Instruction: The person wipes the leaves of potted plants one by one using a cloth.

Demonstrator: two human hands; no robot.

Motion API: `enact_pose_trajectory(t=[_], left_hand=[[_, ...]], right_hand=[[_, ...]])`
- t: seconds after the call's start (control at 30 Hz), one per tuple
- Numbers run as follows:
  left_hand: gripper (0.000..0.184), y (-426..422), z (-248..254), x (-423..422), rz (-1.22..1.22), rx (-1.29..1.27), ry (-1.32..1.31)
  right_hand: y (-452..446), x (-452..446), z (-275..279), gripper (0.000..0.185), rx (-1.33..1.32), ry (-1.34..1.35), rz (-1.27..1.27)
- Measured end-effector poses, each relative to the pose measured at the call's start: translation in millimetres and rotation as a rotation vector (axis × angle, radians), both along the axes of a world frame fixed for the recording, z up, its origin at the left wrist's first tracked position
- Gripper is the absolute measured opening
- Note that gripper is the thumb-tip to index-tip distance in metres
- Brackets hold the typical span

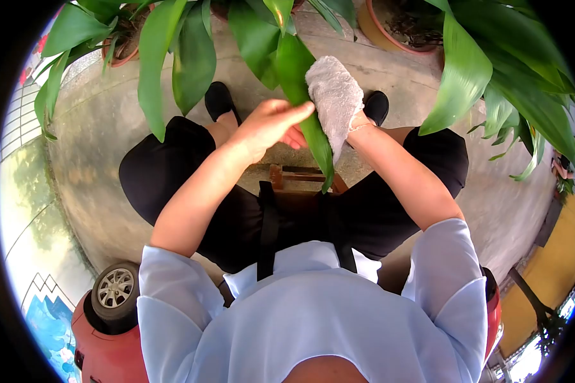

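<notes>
A long green leaf (294, 67) hangs down toward me from a potted plant, its tip pointing at my lap. My left hand (271, 124) pinches it at mid-length, thumb on top and fingers partly hidden beneath. A grey fluffy cloth (332, 96) wraps over my right hand (360, 121) and lies against the leaf's right side. Only the wrist, with a thin bracelet, and the base of that hand show; its fingers are hidden under the cloth.
Potted plants with broad leaves (460, 76) stand along the far side, including a terracotta pot (377, 29). A small wooden stool (300, 175) shows between my legs. Behind me is a red car with a visible wheel (115, 288). A painted wall (41, 300) runs along the left.
</notes>
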State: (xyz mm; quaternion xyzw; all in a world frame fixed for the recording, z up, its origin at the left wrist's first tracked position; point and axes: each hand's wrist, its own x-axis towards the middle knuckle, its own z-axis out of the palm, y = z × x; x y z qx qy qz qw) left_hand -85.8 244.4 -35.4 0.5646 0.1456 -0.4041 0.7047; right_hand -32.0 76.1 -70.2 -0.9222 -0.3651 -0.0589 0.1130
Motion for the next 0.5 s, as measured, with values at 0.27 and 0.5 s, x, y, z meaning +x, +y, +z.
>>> enact_pose_trajectory(t=[0.27, 0.5], left_hand=[[0.021, -14.1, -27.8, 14.2, 0.422, -0.047, -0.048], [0.018, -24.7, -20.8, 13.2, 0.544, 0.032, -0.051]], right_hand=[[-5.3, -19.1, 7.3, 0.01, 0.088, 0.178, 0.05], [-8.2, -47.1, 7.5, 0.02, -0.108, 0.119, 0.015]])
